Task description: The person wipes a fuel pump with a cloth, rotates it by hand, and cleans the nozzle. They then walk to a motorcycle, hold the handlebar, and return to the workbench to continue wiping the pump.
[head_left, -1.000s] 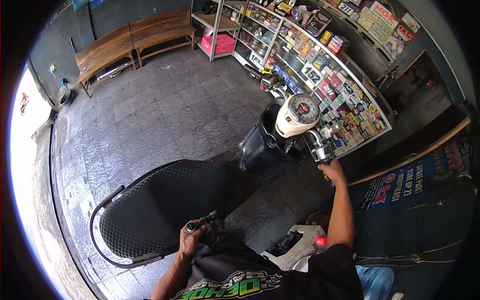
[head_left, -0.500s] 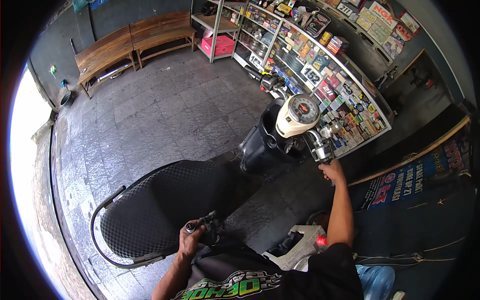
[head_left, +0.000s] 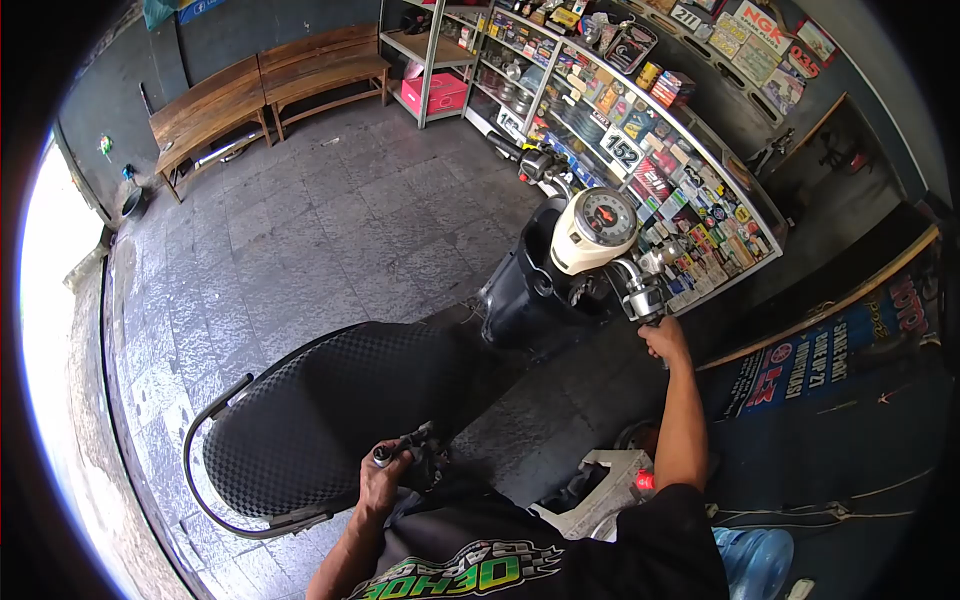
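Observation:
My right hand (head_left: 668, 342) is closed around the right handlebar grip of a motor scooter, just below the silver lever housing (head_left: 643, 302). The scooter's cream headset carries a round speedometer (head_left: 606, 216). Beside the black checkered seat (head_left: 320, 415), my left hand (head_left: 380, 482) is wrapped round a dark mechanical-looking object (head_left: 424, 450). A shiny round metal end shows by the thumb, but its exact kind I cannot make out. The left handlebar grip (head_left: 503, 145) is untouched on the far side.
A glass display case (head_left: 655, 170) full of boxed parts stands beyond the scooter. Wooden benches (head_left: 215, 105) line the back wall, near a pink box (head_left: 436, 93) on a shelf. At lower right are a pale scooter panel (head_left: 600, 495) and a blue water jug (head_left: 755, 560).

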### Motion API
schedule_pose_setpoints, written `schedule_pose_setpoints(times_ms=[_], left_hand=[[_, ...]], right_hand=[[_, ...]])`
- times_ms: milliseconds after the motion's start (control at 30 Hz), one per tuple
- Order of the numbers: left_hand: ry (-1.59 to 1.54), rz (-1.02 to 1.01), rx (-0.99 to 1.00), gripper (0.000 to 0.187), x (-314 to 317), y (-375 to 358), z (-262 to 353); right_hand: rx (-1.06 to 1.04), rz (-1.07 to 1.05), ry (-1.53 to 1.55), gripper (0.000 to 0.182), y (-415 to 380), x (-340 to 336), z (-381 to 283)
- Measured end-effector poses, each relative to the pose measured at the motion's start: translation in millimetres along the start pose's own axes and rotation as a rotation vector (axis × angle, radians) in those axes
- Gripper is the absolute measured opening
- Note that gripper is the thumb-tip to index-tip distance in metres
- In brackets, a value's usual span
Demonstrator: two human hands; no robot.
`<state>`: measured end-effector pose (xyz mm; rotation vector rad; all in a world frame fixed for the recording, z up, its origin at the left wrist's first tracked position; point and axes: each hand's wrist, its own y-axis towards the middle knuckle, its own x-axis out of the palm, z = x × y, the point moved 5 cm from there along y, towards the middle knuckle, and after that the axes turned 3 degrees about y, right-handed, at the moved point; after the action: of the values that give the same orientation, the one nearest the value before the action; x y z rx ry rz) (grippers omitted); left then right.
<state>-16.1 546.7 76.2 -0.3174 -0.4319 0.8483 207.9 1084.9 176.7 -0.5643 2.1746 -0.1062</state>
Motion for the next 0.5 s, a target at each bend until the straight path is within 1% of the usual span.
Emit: schedule_pose_setpoints(times_ms=[500], left_hand=[[-0.04, -0.034, 0.01, 0.028, -1.9, 6.2, -5.6]], right_hand=[[0.037, 0.001, -0.016, 0.015, -3.0, -0.8, -3.9]])
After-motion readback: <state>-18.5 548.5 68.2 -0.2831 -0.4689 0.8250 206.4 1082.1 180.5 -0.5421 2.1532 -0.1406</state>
